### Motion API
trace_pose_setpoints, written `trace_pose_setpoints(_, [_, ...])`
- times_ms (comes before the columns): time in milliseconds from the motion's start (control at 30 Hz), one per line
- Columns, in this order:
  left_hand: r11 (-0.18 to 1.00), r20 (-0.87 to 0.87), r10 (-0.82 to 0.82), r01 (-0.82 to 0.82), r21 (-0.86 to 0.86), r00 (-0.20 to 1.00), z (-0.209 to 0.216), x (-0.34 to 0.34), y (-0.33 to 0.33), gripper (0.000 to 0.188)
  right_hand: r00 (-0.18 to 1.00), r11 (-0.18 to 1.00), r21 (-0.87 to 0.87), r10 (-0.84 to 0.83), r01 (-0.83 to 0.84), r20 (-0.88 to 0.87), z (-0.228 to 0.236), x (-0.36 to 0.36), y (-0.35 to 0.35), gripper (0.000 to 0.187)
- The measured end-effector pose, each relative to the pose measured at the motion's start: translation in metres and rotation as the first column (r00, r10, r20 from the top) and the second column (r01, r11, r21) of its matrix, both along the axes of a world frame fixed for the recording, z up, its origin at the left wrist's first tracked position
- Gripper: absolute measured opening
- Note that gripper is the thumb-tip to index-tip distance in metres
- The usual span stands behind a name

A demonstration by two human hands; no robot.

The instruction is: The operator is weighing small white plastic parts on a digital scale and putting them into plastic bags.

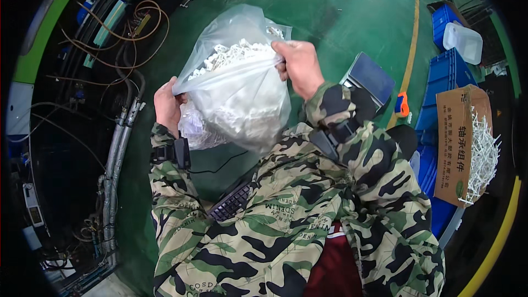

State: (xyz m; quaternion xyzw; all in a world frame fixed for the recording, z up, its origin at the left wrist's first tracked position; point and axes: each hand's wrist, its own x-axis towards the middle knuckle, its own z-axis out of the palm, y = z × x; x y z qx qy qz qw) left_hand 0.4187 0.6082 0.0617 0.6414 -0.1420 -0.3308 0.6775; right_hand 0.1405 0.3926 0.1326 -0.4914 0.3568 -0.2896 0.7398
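Note:
A clear plastic bag full of small white plastic parts hangs in front of me, its mouth spread wide. My left hand grips the bag's rim on the left, fingers closed on the film. On the right, my right hand pinches the opposite side of the rim, thumb on top. White pieces show heaped at the opening; those lower down are blurred by the film. Behind the bag, near my left hand, sits another clear bag with a purplish tint, mostly hidden.
At right stand a scale-like device, an orange tape dispenser, blue crates and a cardboard box of white sticks. Machinery with hoses lines the left. A dark keyboard-like object lies near my lap. The floor is green.

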Motion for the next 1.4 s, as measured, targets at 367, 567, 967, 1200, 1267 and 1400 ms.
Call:
trace_pose_setpoints(367, [0.962, -0.055, 0.054, -0.037, 0.269, 0.997, -0.072, -0.127, 0.092, 0.029, 0.924, 0.919, -0.261, 0.207, -0.296, -0.322, -0.067, 0.016, -0.016, 0.034])
trace_pose_setpoints(567, [0.866, -0.274, 0.201, -0.040, 0.498, 0.940, -0.155, -0.165, 0.137, 0.029, 0.704, 0.611, -0.461, 0.237, -0.644, -0.670, -0.152, 0.009, 0.031, 0.037])
trace_pose_setpoints(967, [0.530, 0.074, -0.101, -0.009, 0.848, 0.992, -0.217, -0.172, 0.226, 0.040, 0.336, 0.182, -0.283, 0.542, -0.942, -0.770, -0.164, -0.019, 0.066, 0.025])
trace_pose_setpoints(1200, [0.295, -0.105, -0.587, 0.334, 0.895, 0.803, -0.192, -0.148, 0.171, 0.038, 0.319, -0.025, -0.353, 0.376, -0.935, -0.870, -0.160, -0.003, 0.047, 0.016])
trace_pose_setpoints(1267, [0.210, 0.000, -0.762, 0.247, 0.946, 0.648, -0.171, -0.120, 0.137, 0.036, 0.350, -0.084, -0.403, 0.356, -0.911, -0.866, -0.147, 0.002, 0.023, 0.020])
trace_pose_setpoints(1400, [0.277, 0.253, -0.809, -0.036, 0.960, 0.530, -0.127, -0.042, 0.043, 0.034, 0.508, 0.071, -0.511, 0.286, -0.857, -0.812, -0.127, 0.011, -0.061, 0.032])
